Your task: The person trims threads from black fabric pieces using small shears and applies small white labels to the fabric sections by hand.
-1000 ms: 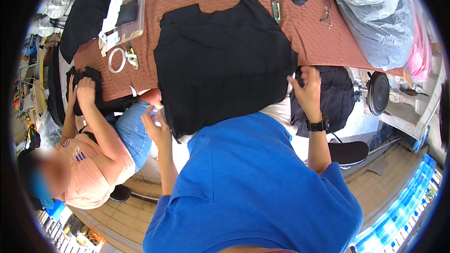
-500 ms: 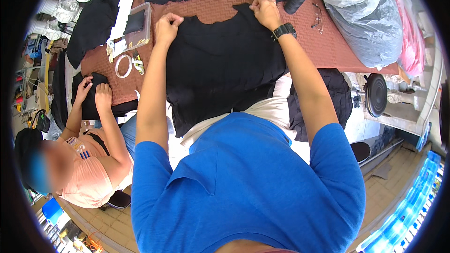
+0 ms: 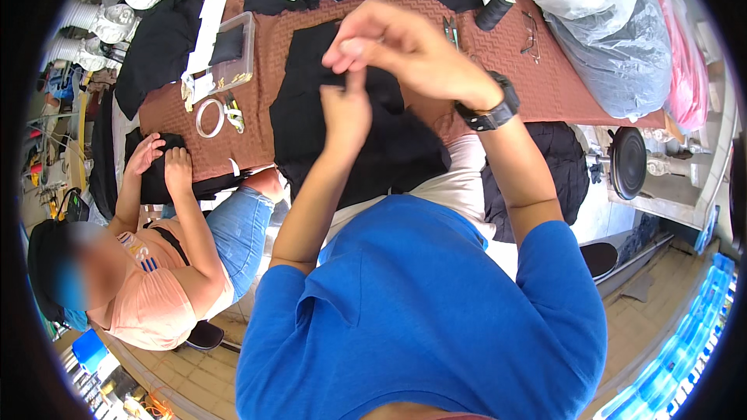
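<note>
A black cut piece of cloth [image 3: 307,120] lies over the table edge and down onto my lap. Above it my right hand [image 3: 412,50], with a dark watch on the wrist, has its fingers curled in against the thumb; anything pinched there cannot be made out. Just below and partly behind those fingers is my left hand [image 3: 348,113], blurred by motion. The two hands nearly meet over the upper part of the cloth, and they hide some of it.
Small snips [image 3: 450,31], a black thread cone [image 3: 494,12] and eyeglasses [image 3: 531,35] lie on the brown table cover [image 3: 545,85]. Bagged goods [image 3: 599,31] fill the right. At left sit a clear plastic box [image 3: 243,54], a white ring [image 3: 208,118] and a seated co-worker [image 3: 167,288] handling black cloth.
My hands have let go of the cloth's upper corners and come together over its middle. The cloth's right side has shifted left and folded in, uncovering the snips. The co-worker's left hand has moved slightly.
</note>
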`<state>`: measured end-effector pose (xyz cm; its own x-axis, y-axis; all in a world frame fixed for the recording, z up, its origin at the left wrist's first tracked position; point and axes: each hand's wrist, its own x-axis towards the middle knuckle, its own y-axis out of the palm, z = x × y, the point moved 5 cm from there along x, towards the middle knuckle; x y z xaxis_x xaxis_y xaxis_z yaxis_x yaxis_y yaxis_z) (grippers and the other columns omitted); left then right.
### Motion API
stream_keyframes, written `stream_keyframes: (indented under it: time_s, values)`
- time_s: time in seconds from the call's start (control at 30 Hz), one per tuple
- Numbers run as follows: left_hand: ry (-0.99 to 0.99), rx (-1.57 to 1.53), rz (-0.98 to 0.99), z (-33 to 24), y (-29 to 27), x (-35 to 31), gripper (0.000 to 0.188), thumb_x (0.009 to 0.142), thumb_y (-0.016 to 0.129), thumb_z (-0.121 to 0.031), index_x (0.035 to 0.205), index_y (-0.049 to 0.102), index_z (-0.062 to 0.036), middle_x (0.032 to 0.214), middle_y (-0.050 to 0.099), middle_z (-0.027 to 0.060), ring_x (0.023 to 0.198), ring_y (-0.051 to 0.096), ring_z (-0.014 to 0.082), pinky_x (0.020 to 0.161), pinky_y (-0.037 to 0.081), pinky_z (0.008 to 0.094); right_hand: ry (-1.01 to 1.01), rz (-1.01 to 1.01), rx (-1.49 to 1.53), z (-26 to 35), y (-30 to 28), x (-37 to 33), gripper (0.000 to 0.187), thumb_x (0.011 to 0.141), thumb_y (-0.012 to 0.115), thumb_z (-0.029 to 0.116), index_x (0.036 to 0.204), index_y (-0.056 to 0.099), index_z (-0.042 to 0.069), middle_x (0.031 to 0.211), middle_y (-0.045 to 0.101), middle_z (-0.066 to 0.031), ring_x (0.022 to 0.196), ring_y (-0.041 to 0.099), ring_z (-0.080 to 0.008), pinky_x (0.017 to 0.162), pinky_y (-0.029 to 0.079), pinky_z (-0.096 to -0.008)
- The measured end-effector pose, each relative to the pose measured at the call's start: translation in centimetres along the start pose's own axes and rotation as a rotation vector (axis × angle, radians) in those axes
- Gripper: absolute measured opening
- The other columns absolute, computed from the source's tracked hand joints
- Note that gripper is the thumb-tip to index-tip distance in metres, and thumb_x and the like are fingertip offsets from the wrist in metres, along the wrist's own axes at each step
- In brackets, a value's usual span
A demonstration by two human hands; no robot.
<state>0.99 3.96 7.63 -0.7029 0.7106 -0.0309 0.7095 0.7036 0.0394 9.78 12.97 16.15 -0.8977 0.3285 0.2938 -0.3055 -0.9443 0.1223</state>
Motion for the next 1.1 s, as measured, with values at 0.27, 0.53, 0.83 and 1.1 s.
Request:
stream_keyframes:
  time_s: [0.27, 0.53, 0.83, 1.1]
  values:
    - [-0.168, -0.454, 0.407, -12.2, -7.1, -2.7, 0.055, 0.109, 0.048, -0.044, 0.136, 0.058, 0.0024, 0.129, 0.068, 0.0201, 0.115, 0.07, 0.0263, 0.1, 0.057, 0.0442, 0.036, 0.242, -0.211, 2.5, 2.8, -2.8, 0.054, 0.079, 0.089, 0.013, 0.127, 0.067, 0.001, 0.117, 0.072, -0.0066, 0.116, 0.061, -0.0144, 0.108, 0.044, -0.0329]
    - [0.57, -0.277, 0.026, -19.6, -26.0, -8.5, 0.043, 0.11, 0.042, -0.034, 0.13, 0.058, 0.0007, 0.121, 0.065, 0.0115, 0.104, 0.059, 0.0145, 0.094, 0.046, 0.0293, -0.138, 0.162, -0.539, 11.0, 2.0, -7.5, 0.021, 0.078, 0.079, 0.004, 0.094, 0.066, -0.001, 0.08, 0.064, -0.0112, 0.069, 0.06, -0.0231, 0.063, 0.046, -0.0351]
    - [0.996, 0.359, -0.594, -21.7, -37.8, -12.9, 0.036, 0.109, 0.05, -0.026, 0.127, 0.058, 0.0043, 0.101, 0.067, 0.0146, 0.089, 0.065, 0.0184, 0.094, 0.052, 0.0333, -0.458, 0.132, -0.462, 19.4, 2.1, -16.6, 0.021, 0.091, 0.07, 0.008, 0.09, 0.071, -0.013, 0.081, 0.074, -0.021, 0.064, 0.068, -0.0327, 0.066, 0.061, -0.0445]
    - [0.307, 0.624, -0.329, -19.2, -19.0, 1.3, 0.052, 0.091, 0.08, -0.031, 0.121, 0.062, 0.0069, 0.102, 0.069, 0.012, 0.08, 0.067, 0.0144, 0.074, 0.052, 0.0239, 0.13, -0.31, -0.706, 14.2, -4.6, -8.4, 0.031, 0.089, 0.057, 0.002, 0.118, 0.067, -0.004, 0.108, 0.07, -0.0046, 0.104, 0.064, -0.0132, 0.097, 0.047, -0.0278]
